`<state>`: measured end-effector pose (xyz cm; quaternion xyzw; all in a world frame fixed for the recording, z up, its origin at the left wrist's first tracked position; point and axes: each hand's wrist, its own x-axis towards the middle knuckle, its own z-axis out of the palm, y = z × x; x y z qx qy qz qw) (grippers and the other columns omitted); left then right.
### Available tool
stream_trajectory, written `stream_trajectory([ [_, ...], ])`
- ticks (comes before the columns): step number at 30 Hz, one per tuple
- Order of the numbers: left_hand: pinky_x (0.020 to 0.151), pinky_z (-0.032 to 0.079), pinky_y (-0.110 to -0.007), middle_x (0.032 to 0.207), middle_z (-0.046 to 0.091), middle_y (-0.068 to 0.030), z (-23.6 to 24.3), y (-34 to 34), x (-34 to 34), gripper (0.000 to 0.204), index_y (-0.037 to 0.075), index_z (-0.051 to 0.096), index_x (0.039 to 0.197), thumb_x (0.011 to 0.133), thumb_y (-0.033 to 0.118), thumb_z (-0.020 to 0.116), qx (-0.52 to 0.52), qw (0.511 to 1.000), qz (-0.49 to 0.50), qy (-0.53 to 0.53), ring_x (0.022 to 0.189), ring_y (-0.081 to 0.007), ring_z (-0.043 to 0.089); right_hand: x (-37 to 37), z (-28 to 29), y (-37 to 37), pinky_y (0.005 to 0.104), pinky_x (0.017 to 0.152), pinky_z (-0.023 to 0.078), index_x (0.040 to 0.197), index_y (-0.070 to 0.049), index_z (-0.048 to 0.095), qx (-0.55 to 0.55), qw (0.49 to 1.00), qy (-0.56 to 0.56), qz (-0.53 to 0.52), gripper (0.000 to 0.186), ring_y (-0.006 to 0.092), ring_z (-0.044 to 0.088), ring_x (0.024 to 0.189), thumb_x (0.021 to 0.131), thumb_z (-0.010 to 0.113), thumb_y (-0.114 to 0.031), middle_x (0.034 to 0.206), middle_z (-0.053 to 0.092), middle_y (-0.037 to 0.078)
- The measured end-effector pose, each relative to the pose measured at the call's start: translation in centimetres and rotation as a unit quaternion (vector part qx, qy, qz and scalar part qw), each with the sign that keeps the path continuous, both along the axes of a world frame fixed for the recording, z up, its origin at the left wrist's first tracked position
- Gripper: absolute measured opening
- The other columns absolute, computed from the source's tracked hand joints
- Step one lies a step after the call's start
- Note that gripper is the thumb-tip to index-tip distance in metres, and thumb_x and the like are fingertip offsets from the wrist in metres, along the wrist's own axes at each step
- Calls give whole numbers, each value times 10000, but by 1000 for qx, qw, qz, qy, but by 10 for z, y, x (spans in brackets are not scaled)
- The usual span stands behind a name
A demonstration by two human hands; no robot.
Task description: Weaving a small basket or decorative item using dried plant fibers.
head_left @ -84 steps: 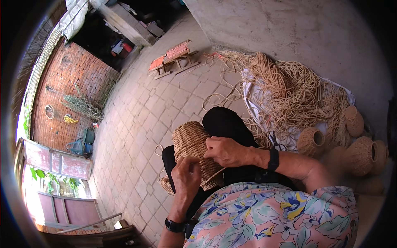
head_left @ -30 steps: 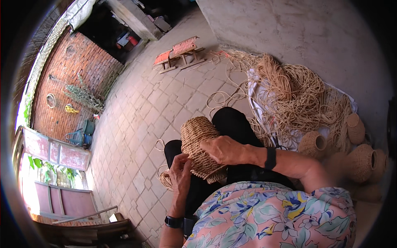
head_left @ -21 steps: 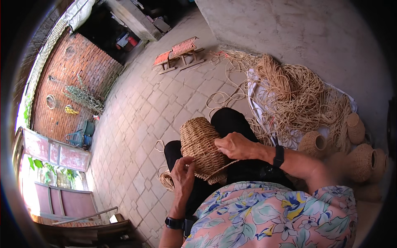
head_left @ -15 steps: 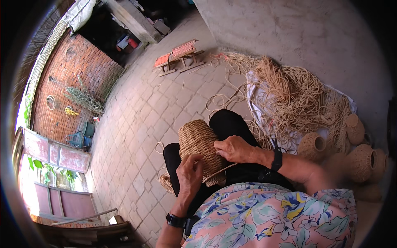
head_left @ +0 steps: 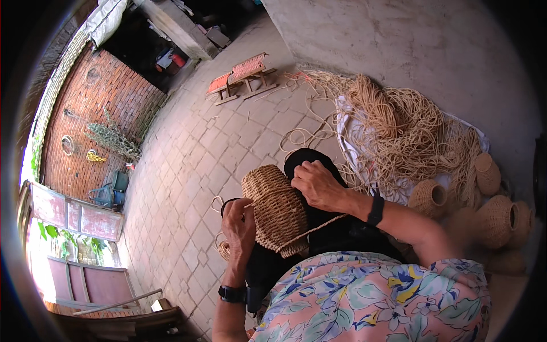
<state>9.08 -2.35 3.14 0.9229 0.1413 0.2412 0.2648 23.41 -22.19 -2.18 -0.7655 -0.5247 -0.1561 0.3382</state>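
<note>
A woven straw-coloured rope basket (head_left: 274,208) rests in my lap between my knees, tilted, its coarse weave facing up. Beside its left edge, over my left knee, is my left hand (head_left: 239,225), fingers curled in. My right hand (head_left: 320,185) is closed in a pinch above my right knee, at the basket's right edge. Whatever either hand holds is too small or hidden to make out. From the basket's near end a single cord (head_left: 313,229) runs up to the right and disappears under my right forearm.
To the right, a heap of loose straw-coloured cord (head_left: 407,134) lies on a white sheet (head_left: 346,125). Several finished woven pots (head_left: 427,196) stand beside it near the wall. Two low stools (head_left: 249,69) with red woven seats are ahead. A small cord coil (head_left: 224,249) sits left of my lap.
My hands have moved apart: the left outward to the basket's left edge, the right up and off its surface. The cord at the near end now stretches out to the right.
</note>
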Motion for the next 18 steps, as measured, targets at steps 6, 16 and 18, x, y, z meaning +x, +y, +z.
stream_trajectory([
  [6, 783, 463, -397, 905, 612, -129, 24, 23, 51, 138, 76, 649, 937, 804, 84, 616, 114, 992, -60, -12, 888, -310, 599, 15, 6, 17, 408, 774, 391, 831, -57, 605, 38, 998, 5, -43, 96, 263, 520, 882, 745, 571, -30, 869, 536, 99],
  [16, 805, 485, -369, 1010, 599, -144, 12, 12, 19, 153, 27, 631, 921, 785, 71, 686, 100, 993, -38, -41, 920, -272, 601, -23, 28, -29, 392, 718, 406, 778, -95, 582, -11, 989, 79, 121, 175, 260, 545, 788, 806, 652, -253, 774, 539, 68],
  [18, 673, 493, -314, 857, 609, -116, 7, 7, -5, 116, 10, 610, 883, 815, 72, 680, 12, 998, -64, -22, 743, -213, 621, -41, 32, -46, 380, 716, 395, 762, -103, 592, -105, 984, 11, 142, 189, 250, 536, 786, 812, 648, -276, 776, 530, 59],
])
